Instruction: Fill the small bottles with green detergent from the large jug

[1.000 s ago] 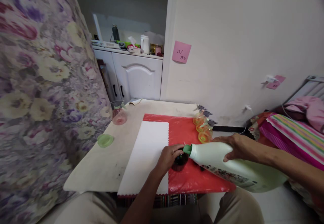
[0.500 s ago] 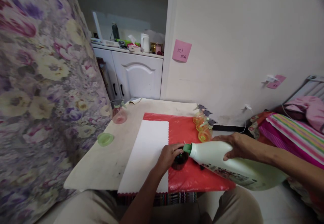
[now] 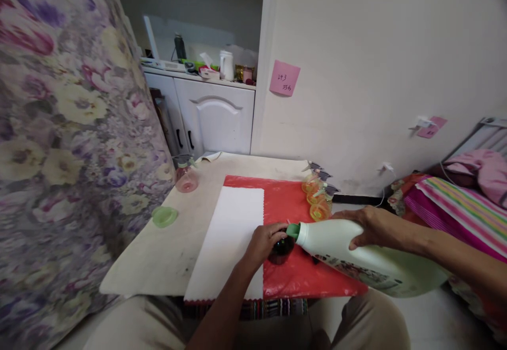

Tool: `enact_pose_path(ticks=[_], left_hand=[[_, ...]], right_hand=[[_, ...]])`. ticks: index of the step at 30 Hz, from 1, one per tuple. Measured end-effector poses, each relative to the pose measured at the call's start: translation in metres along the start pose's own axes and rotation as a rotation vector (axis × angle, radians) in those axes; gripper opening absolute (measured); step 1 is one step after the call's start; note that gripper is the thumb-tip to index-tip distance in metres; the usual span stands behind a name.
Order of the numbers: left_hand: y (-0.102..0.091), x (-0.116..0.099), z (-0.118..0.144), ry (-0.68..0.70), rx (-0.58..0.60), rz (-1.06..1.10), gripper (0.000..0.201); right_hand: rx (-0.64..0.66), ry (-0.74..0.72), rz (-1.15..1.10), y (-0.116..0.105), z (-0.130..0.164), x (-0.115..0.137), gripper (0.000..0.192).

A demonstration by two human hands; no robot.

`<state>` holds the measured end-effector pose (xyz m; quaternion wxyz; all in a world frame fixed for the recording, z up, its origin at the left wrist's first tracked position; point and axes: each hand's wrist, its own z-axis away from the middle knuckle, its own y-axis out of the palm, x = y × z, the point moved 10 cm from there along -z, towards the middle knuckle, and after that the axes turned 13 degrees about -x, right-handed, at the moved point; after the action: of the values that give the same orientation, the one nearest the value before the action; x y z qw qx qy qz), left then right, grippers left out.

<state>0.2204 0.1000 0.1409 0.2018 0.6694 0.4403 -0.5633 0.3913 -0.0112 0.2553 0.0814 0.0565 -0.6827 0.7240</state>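
Note:
My right hand (image 3: 374, 226) grips a large pale-green detergent jug (image 3: 400, 265) by its upper side. The jug lies tilted nearly flat, and its green spout (image 3: 293, 230) points left, at the top of a small dark bottle (image 3: 280, 251). Around the neck of that bottle my left hand (image 3: 266, 240) is closed, steadying it upright on the red plastic sheet (image 3: 285, 202). Whether liquid runs from the spout cannot be made out. A white cloth or paper strip (image 3: 233, 234) with a scalloped edge lies under my left forearm.
Several yellow spray bottles (image 3: 317, 202) stand at the right back of the table. A pink spray bottle (image 3: 186, 178) and a green dish-like item (image 3: 164, 216) are on the left. A floral curtain (image 3: 79, 144) hangs along the left; a wall (image 3: 348, 75) rises behind.

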Motion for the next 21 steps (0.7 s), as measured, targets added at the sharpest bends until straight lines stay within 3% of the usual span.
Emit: enact_pose_path(ticks=[21], left_hand=[[-0.0024, -0.0054, -0.0006, -0.002, 0.005, -0.009, 0.029]], right_hand=[[0.007, -0.006, -0.017, -0.0021, -0.001, 0.0049, 0.06]])
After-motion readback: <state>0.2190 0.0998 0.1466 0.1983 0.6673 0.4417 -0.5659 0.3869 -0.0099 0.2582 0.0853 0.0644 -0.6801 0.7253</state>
